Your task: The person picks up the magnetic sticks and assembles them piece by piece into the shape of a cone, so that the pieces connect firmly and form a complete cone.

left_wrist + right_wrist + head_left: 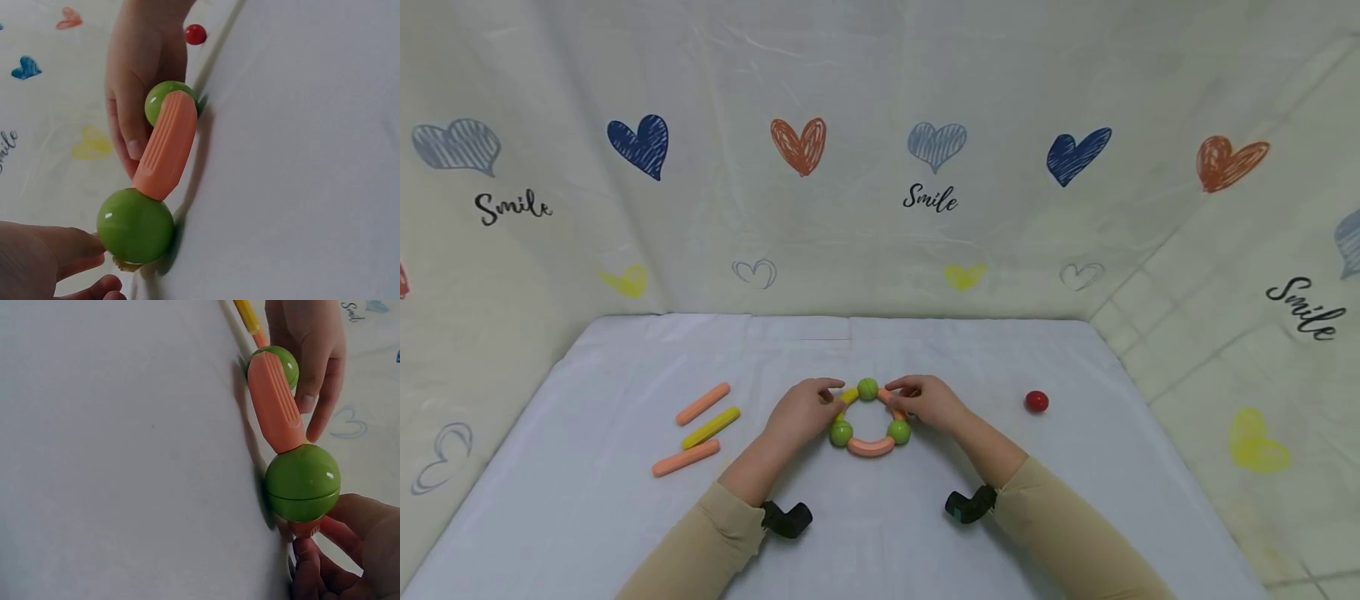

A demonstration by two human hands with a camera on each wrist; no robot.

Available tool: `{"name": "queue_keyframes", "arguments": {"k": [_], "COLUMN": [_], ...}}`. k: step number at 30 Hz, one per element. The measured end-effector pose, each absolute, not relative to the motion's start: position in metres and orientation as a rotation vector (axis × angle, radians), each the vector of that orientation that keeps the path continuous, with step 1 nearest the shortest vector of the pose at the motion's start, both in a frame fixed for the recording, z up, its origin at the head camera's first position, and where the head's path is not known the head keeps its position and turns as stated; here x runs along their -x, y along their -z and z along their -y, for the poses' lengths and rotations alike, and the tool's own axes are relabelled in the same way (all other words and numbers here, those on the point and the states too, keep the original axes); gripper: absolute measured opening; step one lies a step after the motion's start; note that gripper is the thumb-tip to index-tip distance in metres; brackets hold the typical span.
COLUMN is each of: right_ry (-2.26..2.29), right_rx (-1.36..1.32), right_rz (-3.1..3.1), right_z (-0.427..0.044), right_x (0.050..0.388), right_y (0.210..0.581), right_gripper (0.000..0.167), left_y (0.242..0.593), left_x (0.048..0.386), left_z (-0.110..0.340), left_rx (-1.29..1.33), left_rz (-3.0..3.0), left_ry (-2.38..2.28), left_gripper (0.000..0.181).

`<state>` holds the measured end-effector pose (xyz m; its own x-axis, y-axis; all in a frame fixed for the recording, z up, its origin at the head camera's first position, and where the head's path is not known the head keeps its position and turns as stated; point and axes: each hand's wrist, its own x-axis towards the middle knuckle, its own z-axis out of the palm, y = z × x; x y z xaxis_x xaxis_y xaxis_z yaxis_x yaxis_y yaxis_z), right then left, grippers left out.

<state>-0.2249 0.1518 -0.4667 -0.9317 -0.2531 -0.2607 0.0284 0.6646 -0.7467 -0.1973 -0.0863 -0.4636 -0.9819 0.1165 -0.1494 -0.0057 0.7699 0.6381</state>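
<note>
A ring of three green balls, joined by curved pieces, lies on the white cloth. One ball (867,389) is at the back, two (841,432) (898,431) are nearer. An orange curved piece (870,447) joins the near pair, and a yellow one (849,395) forms the left side. My left hand (801,410) pinches the yellow piece. On the right side, my right hand (931,402) has thumb and fingers round another orange piece (897,411). In the right wrist view the right fingers (306,562) are at that piece, below the green ball (303,482).
Two straight orange sticks (703,403) (686,458) and a straight yellow stick (711,427) lie at the left. A red ball (1037,402) sits at the right. Behind the table (625,350) hangs a cloth printed with hearts.
</note>
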Motion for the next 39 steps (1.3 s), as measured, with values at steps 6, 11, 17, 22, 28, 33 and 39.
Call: {"name": "queue_keyframes", "arguments": {"k": [6, 11, 17, 22, 28, 33, 39], "right_ry": [1.200, 1.223, 1.221, 1.222, 1.231, 1.246, 1.248], "right_rx": [0.208, 0.248, 0.241, 0.216, 0.211, 0.217, 0.231], "right_rz": [-2.472, -2.446, -2.443, -2.436, -2.437, -2.436, -2.431], "right_z": [-0.157, -0.160, -0.160, -0.161, -0.161, -0.161, -0.162], "right_x": [0.226, 0.228, 0.229, 0.230, 0.229, 0.228, 0.229], "right_y": [0.470, 0.468, 0.468, 0.469, 0.469, 0.469, 0.470], "right_gripper": [0.035, 0.036, 0.036, 0.036, 0.035, 0.034, 0.033], "left_y": [0.458, 0.448, 0.436, 0.434, 0.436, 0.438, 0.444], "left_x": [0.191, 0.180, 0.158, 0.142, 0.125, 0.119, 0.116], "left_z": [0.105, 0.134, 0.180, 0.213, 0.237, 0.249, 0.257], "left_rx": [-0.082, -0.082, -0.127, -0.198, -0.290, -0.332, -0.344], "left_rz": [-2.807, -2.842, -2.910, -2.956, -3.002, -3.064, -3.081], "left_ry": [-0.987, -0.977, -0.945, -0.862, -0.751, -0.646, -0.609], "left_gripper": [0.038, 0.039, 0.038, 0.035, 0.032, 0.027, 0.019]}}
